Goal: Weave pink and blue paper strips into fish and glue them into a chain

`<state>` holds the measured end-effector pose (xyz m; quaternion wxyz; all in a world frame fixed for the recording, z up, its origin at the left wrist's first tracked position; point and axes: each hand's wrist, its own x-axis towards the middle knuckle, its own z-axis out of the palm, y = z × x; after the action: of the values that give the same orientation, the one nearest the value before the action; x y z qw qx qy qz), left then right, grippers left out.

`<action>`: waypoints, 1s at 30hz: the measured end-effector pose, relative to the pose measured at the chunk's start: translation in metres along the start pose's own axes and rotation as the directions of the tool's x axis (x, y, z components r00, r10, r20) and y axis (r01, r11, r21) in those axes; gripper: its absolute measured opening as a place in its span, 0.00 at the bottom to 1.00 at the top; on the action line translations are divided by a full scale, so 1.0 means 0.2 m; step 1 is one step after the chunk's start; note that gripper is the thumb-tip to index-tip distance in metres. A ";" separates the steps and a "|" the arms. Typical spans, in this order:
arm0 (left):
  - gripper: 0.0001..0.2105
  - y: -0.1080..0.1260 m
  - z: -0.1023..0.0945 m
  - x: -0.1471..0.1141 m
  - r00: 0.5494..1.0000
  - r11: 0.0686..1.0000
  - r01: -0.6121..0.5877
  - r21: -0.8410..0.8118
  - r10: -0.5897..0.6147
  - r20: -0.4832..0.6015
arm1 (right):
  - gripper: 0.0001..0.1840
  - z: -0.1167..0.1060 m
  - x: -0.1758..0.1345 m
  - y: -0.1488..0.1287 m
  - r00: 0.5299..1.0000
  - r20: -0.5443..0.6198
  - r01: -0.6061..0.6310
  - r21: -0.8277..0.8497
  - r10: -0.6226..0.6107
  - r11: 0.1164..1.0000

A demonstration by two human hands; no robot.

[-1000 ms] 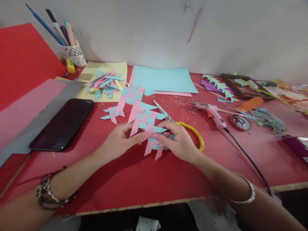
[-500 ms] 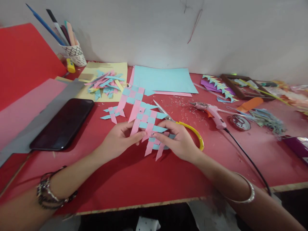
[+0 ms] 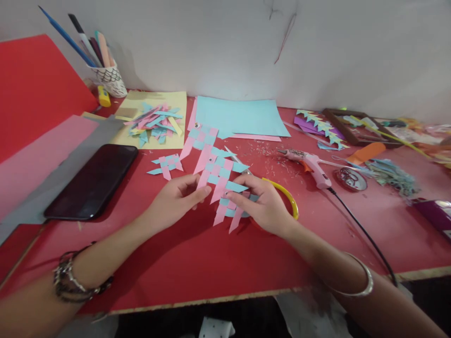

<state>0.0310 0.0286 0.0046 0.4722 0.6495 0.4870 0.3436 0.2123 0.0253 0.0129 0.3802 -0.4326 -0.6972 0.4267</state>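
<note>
Between my hands is a chain of woven paper fish (image 3: 219, 171) in pink and blue strips, each with a small googly eye. My left hand (image 3: 179, 197) pinches a pink strip at the chain's left side between thumb and fingers. With thumb and fingers closed, my right hand (image 3: 259, 202) grips the lower fish at its right. A smaller separate woven paper fish (image 3: 169, 164) lies on the table left of the chain. Scissors (image 3: 292, 199) with yellow handles lie partly hidden behind my right hand and the fish.
A black phone (image 3: 91, 180) lies at left. Cut paper strips (image 3: 157, 121) rest on yellow paper (image 3: 121, 136) near blue sheets (image 3: 243, 112). On the right are a pink glue gun (image 3: 306, 164), its cord (image 3: 362, 237) and a wooden frame (image 3: 348, 136). A pen cup (image 3: 109, 80) stands back left.
The chain's upper part has shifted slightly right and turned a little. My left thumb has drawn back from the middle fish to its left edge. My right hand keeps its grip.
</note>
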 end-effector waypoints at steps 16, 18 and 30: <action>0.12 -0.04 -0.02 0.01 0.995 0.997 -0.071 -0.043 0.068 -0.073 | 0.05 -0.02 0.01 -0.04 0.978 -0.211 0.018 0.099 0.004 0.995; 0.09 -0.04 -0.02 0.01 0.996 0.997 -0.058 -0.048 0.055 -0.072 | 0.05 -0.02 0.01 -0.03 0.979 -0.204 0.009 0.097 0.011 0.995; 0.22 -0.03 -0.03 0.01 0.998 0.999 0.042 0.022 -0.041 -0.044 | 0.05 -0.02 0.01 -0.03 0.980 -0.197 0.001 0.141 0.027 0.990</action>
<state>0.0249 0.0325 0.0008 0.4614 0.6369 0.5143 0.3421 0.2137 0.0270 0.0203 0.4747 -0.4498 -0.6212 0.4319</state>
